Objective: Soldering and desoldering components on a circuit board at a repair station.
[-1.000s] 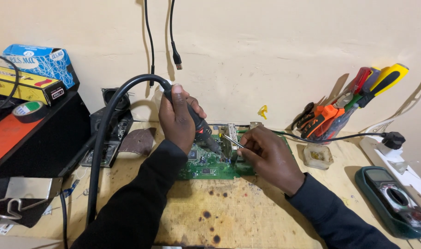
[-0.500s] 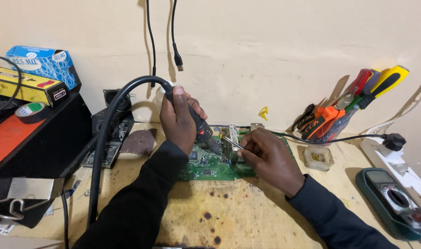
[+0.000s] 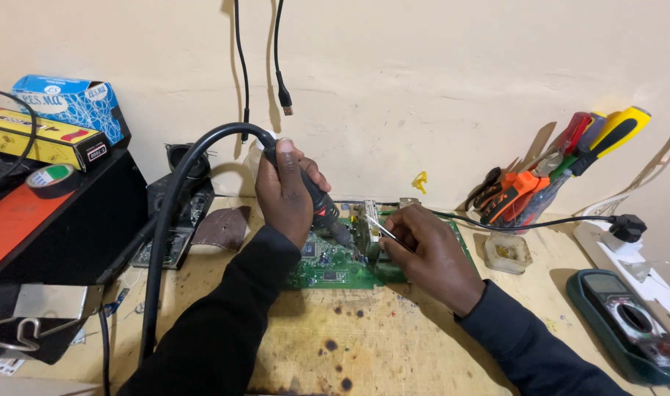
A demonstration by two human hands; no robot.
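Left hand is wrapped tight around the black handle of a hot-air wand, its nozzle angled down to the green circuit board. A thick black hose arcs from the top of the handle, over to the left and down past the table's front edge. Right hand is closed on thin metal tweezers, pinched between thumb and fingers, their tips pointing at the board just beside the nozzle. The board lies flat on the scorched wooden table, under both hands, with the right hand resting on its right part. A cup of screwdrivers and pliers stands near the wall to the right, a green multimeter lies at the right edge, and a roll of tape sits on a black case at the left.
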